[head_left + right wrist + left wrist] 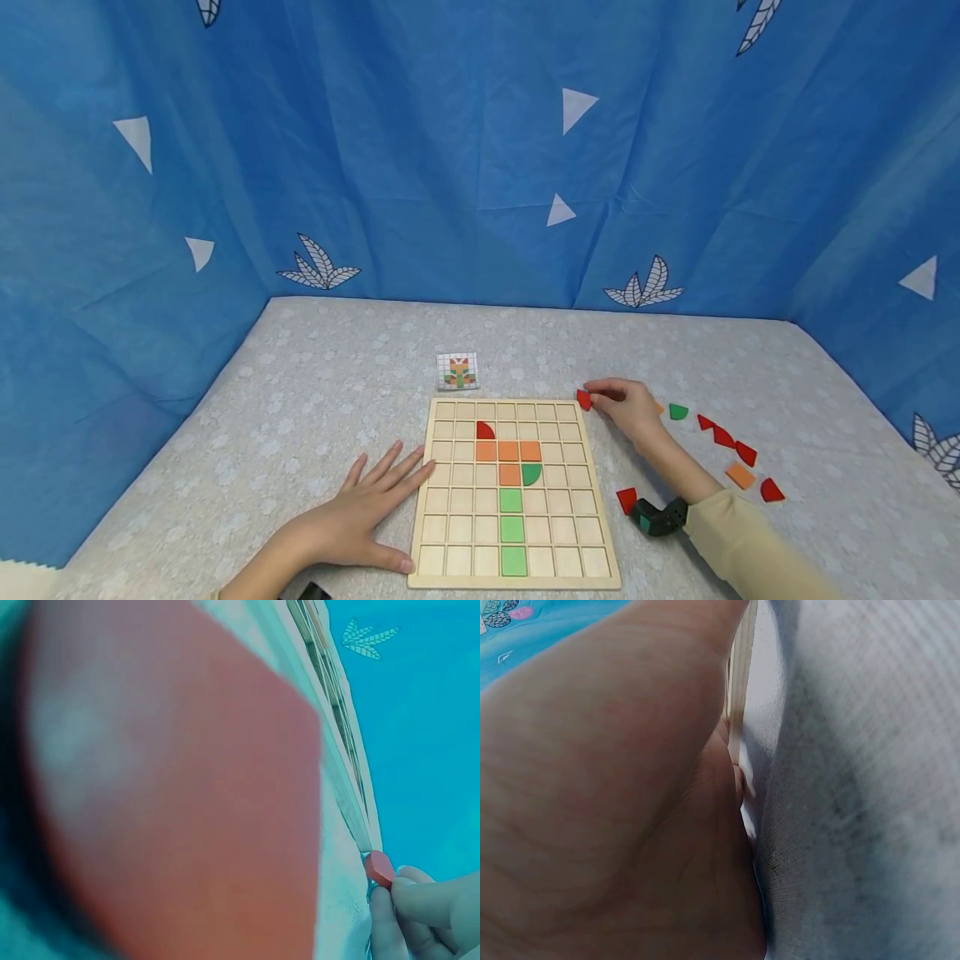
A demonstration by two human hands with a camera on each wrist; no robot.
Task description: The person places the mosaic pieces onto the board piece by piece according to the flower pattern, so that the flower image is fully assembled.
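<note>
A wooden grid board point(450, 529) lies on the table with orange and green squares in its cells, plus a red point(484, 431) and a green quarter-round tile point(531, 474). My left hand point(358, 518) rests flat with fingers spread, thumb and fingertips touching the board's left edge. At the board's far right corner my right hand point(626, 407) pinches a red tile point(584, 400) between thumb and fingers. The right wrist view also shows that red tile point(380, 868) in the fingertips. In the left wrist view, the palm hides most of the board.
Behind the board lies a small pattern card point(457, 372). To the right, loose tiles are scattered: a green one point(678, 412), an orange square point(740, 476) and several red ones point(746, 453). Another red tile point(627, 501) lies by the right wrist camera point(660, 517). A blue curtain point(450, 167) hangs behind.
</note>
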